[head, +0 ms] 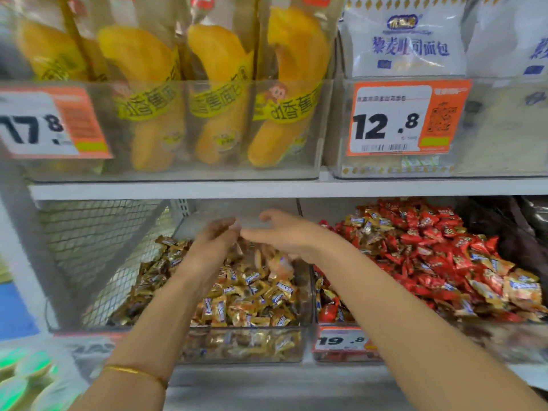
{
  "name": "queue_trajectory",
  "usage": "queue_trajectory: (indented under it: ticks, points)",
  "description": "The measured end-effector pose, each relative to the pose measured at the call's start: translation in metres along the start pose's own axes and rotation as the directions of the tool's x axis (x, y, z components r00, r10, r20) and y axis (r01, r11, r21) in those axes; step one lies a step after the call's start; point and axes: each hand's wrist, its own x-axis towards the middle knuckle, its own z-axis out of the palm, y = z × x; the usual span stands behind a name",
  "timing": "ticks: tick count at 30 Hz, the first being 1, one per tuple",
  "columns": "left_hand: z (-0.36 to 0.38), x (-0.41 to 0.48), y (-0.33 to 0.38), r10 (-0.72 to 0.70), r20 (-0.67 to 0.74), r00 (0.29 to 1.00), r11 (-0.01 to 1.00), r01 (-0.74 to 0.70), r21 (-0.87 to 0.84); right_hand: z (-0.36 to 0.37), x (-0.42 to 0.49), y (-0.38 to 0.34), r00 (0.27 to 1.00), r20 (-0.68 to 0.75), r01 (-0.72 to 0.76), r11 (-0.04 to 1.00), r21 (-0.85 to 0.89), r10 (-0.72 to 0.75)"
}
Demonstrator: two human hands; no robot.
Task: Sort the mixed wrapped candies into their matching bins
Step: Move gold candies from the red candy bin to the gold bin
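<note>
**Dropping gold candies into the gold bin**

You are holding both hands over the back of the gold bin point(207, 345), fingertips nearly meeting. Your right hand point(284, 235) is hovering with fingers straight and thumb lifted, its grip apart. A few blurred wrappers point(278, 262) are showing just beneath its palm, above the gold candies point(252, 295). They look to be dropping, though the blur is hiding whether any are touching the hand. Your left hand point(213, 241) is bending at the fingertips, and I cannot tell whether its grip is clamped on anything.

You are likely making a drop-off. Right of the gold bin, the red bin point(474, 339) is holding red candies point(430, 241) with many gold strays point(519, 289) lying among them, so the sorting is looking far from done. The next move is calling for a reach to the right of the gold bin, picking only gold wrappers out of the red heap and leaving every red one behind.
</note>
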Motion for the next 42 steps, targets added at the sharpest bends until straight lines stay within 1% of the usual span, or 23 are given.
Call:
queue_trajectory:
  ticks: [2, 3, 5, 7, 8, 9, 10, 11, 13, 14, 15, 17, 19, 22, 24, 26, 28, 30, 31, 33, 38, 39, 42]
  points:
    - [0.002, 0.004, -0.001, -0.037, 0.012, 0.999, 0.998, 0.037, 0.05, -0.007, -0.007, 0.006, 0.997, 0.072, -0.012, 0.984, 0.178, 0.0]
    - [0.005, 0.003, -0.001, -0.039, 0.029, 0.999, 0.996, 0.037, 0.077, -0.014, -0.014, 0.012, 0.997, 0.071, 0.004, 0.968, 0.25, -0.022]
    - [0.015, -0.003, 0.002, 0.029, 0.075, 0.997, 0.987, -0.04, 0.158, -0.031, -0.03, 0.032, 0.997, -0.015, 0.071, 0.942, 0.329, -0.07]
    - [0.031, -0.013, 0.006, 0.157, 0.157, 0.975, 0.954, -0.191, 0.231, -0.049, -0.047, 0.054, 0.989, -0.121, 0.115, 0.942, 0.317, -0.08]
    - [0.041, -0.019, 0.008, 0.214, 0.226, 0.95, 0.928, -0.27, 0.256, -0.057, -0.053, 0.066, 0.985, -0.156, 0.105, 0.961, 0.257, -0.066]
    - [0.05, -0.024, 0.008, 0.259, 0.3, 0.918, 0.899, -0.343, 0.271, -0.062, -0.055, 0.077, 0.982, -0.176, 0.089, 0.985, 0.147, -0.063]
    - [0.06, -0.028, 0.007, 0.295, 0.364, 0.883, 0.87, -0.406, 0.28, -0.065, -0.054, 0.088, 0.983, -0.167, 0.078, 0.997, -0.005, -0.078]
    - [0.068, -0.029, 0.003, 0.327, 0.411, 0.851, 0.838, -0.462, 0.289, -0.065, -0.052, 0.097, 0.987, -0.124, 0.081, 0.983, -0.163, -0.102]
    - [0.081, -0.029, -0.004, 0.392, 0.44, 0.808, 0.772, -0.549, 0.321, -0.058, -0.045, 0.11, 0.99, 0.007, 0.128, 0.902, -0.413, -0.138]
    - [0.085, -0.027, -0.008, 0.415, 0.435, 0.799, 0.747, -0.572, 0.338, -0.054, -0.041, 0.116, 0.986, 0.06, 0.163, 0.853, -0.496, -0.154]
    - [0.087, -0.027, -0.01, 0.431, 0.428, 0.794, 0.731, -0.586, 0.35, -0.051, -0.038, 0.12, 0.982, 0.076, 0.185, 0.815, -0.549, -0.171]
    - [0.089, -0.025, -0.013, 0.445, 0.422, 0.79, 0.715, -0.597, 0.363, -0.052, -0.036, 0.126, 0.975, 0.012, 0.187, 0.791, -0.582, -0.222]
    - [0.089, -0.024, -0.013, 0.434, 0.419, 0.798, 0.714, -0.588, 0.38, -0.057, -0.036, 0.13, 0.955, -0.106, 0.177, 0.821, -0.544, -0.276]
    - [0.09, -0.022, -0.014, 0.407, 0.383, 0.829, 0.771, -0.537, 0.343, -0.06, -0.041, 0.128, 0.914, -0.271, 0.209, 0.923, -0.322, -0.302]
    - [0.088, -0.021, -0.014, 0.402, 0.352, 0.845, 0.816, -0.505, 0.281, -0.055, -0.044, 0.121, 0.92, -0.28, 0.233, 0.958, -0.168, -0.273]
    - [0.086, -0.021, -0.014, 0.396, 0.318, 0.862, 0.846, -0.477, 0.239, -0.048, -0.042, 0.114, 0.954, -0.194, 0.208, 0.971, -0.115, -0.227]
    - [0.084, -0.021, -0.014, 0.379, 0.291, 0.878, 0.878, -0.441, 0.187, -0.041, -0.04, 0.111, 0.981, -0.049, 0.177, 0.969, -0.173, -0.188]
    - [0.083, -0.023, -0.014, 0.359, 0.288, 0.888, 0.901, -0.41, 0.142, -0.036, -0.036, 0.112, 0.979, 0.087, 0.202, 0.94, -0.276, -0.185]
    - [0.082, -0.024, -0.014, 0.352, 0.293, 0.889, 0.906, -0.402, 0.13, -0.035, -0.035, 0.113, 0.971, 0.135, 0.228, 0.922, -0.311, -0.195]
    - [0.081, -0.027, -0.012, 0.344, 0.303, 0.889, 0.911, -0.394, 0.122, -0.033, -0.034, 0.113, 0.963, 0.177, 0.255, 0.895, -0.366, -0.202]
    - [0.082, -0.028, -0.012, 0.337, 0.311, 0.888, 0.908, -0.394, 0.14, -0.03, -0.031, 0.114, 0.97, 0.211, 0.21, 0.869, -0.449, -0.125]
    - [0.082, -0.028, -0.013, 0.335, 0.309, 0.89, 0.911, -0.39, 0.137, -0.027, -0.031, 0.114, 0.975, 0.187, 0.197, 0.851, -0.487, -0.119]
    - [0.082, -0.026, -0.015, 0.33, 0.305, 0.894, 0.915, -0.382, 0.131, -0.018, -0.028, 0.109, 0.987, 0.044, 0.146, 0.77, -0.621, -0.152]
